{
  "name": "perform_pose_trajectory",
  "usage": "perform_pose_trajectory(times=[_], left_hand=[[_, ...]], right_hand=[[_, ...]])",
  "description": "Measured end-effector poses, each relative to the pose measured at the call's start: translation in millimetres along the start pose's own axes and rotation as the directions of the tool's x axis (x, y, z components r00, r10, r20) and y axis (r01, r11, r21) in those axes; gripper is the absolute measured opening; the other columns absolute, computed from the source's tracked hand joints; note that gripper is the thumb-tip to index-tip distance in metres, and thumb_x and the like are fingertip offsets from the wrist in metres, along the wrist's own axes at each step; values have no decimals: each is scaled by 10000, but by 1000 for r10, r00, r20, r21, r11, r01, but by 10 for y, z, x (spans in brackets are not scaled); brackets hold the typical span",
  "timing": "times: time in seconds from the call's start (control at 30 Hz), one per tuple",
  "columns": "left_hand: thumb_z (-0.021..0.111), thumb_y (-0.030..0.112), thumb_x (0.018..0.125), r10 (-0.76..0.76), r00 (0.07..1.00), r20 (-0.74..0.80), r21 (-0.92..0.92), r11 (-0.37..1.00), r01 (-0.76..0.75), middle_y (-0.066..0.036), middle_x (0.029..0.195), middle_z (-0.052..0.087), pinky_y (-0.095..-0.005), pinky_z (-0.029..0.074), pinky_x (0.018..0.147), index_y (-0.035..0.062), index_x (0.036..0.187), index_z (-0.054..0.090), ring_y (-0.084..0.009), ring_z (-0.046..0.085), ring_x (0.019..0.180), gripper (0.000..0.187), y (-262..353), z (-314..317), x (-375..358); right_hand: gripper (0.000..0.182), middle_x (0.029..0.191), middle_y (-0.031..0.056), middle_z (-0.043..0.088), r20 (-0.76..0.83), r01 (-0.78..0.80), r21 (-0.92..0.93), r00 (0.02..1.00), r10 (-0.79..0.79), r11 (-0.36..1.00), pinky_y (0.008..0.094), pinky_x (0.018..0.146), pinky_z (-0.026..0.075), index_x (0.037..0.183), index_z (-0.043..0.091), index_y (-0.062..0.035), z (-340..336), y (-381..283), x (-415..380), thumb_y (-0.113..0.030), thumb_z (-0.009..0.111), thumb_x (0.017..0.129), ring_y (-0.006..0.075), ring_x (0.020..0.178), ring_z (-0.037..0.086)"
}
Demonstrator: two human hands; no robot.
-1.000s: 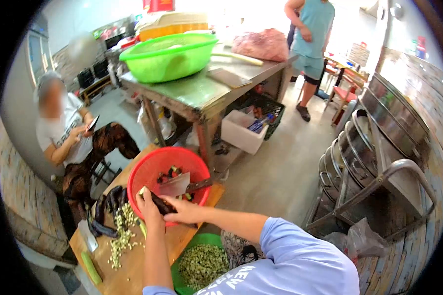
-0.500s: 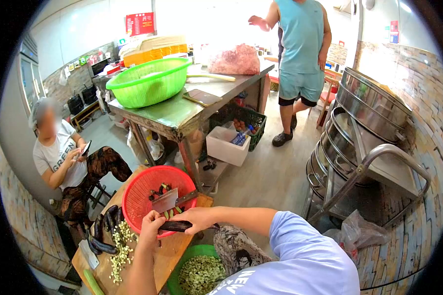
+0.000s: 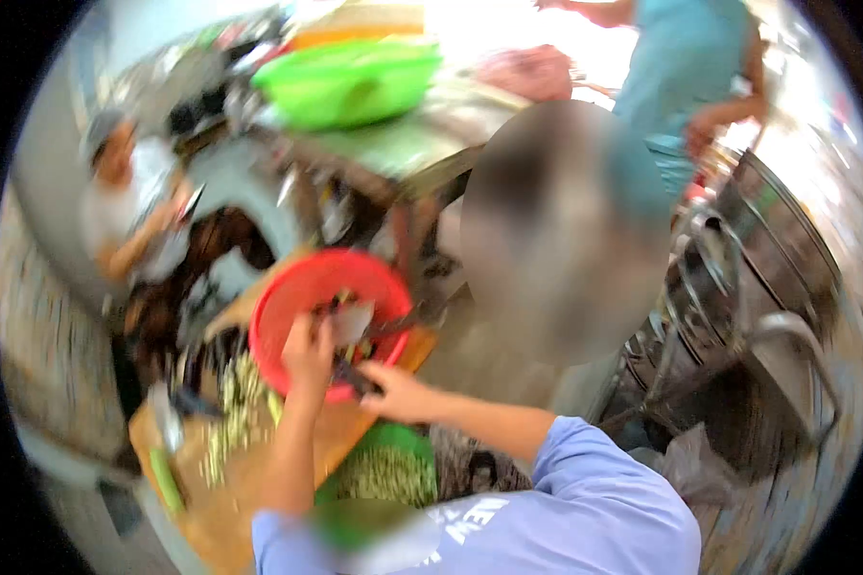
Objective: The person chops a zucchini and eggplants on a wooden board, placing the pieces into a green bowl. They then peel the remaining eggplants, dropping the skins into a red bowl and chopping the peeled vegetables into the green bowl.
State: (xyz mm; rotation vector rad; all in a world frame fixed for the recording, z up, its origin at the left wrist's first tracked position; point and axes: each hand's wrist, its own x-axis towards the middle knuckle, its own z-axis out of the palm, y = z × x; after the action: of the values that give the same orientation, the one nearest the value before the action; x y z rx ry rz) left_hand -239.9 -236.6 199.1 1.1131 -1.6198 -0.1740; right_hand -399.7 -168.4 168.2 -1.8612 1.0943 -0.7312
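Observation:
Motion blurs the view. A red basket [image 3: 280,287] stands on the wooden board [image 3: 340,436]; a cleaver [image 3: 355,323] and dark pieces lie in it. My right hand [image 3: 398,391] is closed on a dark eggplant [image 3: 353,377] at the basket's near rim. Over the basket's left part is my left hand [image 3: 309,350], its fingers smeared, so what they hold is unclear. Chopped pale pieces [image 3: 235,412], whole eggplants [image 3: 201,359], a second cleaver [image 3: 166,417] and a green vegetable [image 3: 166,479] lie on the board's left.
A green tub [image 3: 417,470] of chopped pieces sits below the board. Beyond is a metal table [image 3: 393,153] with a green basket [image 3: 345,86]. One person [image 3: 153,201] sits at the left with a phone; another [image 3: 686,67] stands at the right near a rack of steel pots [image 3: 738,278].
The whole view has shifted and blurred. My left hand has come off the eggplant's end and is higher over the red basket. The standing person is closer, beside the rack.

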Motion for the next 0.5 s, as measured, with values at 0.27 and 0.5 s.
perform_pose_trajectory(times=[0.27, 0.5], left_hand=[[672, 577, 673, -222, 973, 57, 331, 924, 192, -248, 1454, 243, -638, 203, 1035, 65, 1412, 292, -485, 226, 1318, 976, -262, -36, 242], [577, 343, 850, -187, 851, 491, -218, 919, 328, -174, 708, 605, -457, 460, 622, 25, 777, 565, -379, 588, 700, 326, -111, -599, -1653]], right_hand=[[368, 875, 81, 573, 14, -160, 470, 985, 174, 868, 289, 576, 472, 1178, 474, -20, -47, 158, -123, -91, 568, 829, 154, 663, 560], [693, 862, 81, 571, 294, -347, 636, 935, 200, 689, 323, 512, 515, 1351, 342, -35, -271, 595, -145, -235, 696, 790, 197, 680, 603]])
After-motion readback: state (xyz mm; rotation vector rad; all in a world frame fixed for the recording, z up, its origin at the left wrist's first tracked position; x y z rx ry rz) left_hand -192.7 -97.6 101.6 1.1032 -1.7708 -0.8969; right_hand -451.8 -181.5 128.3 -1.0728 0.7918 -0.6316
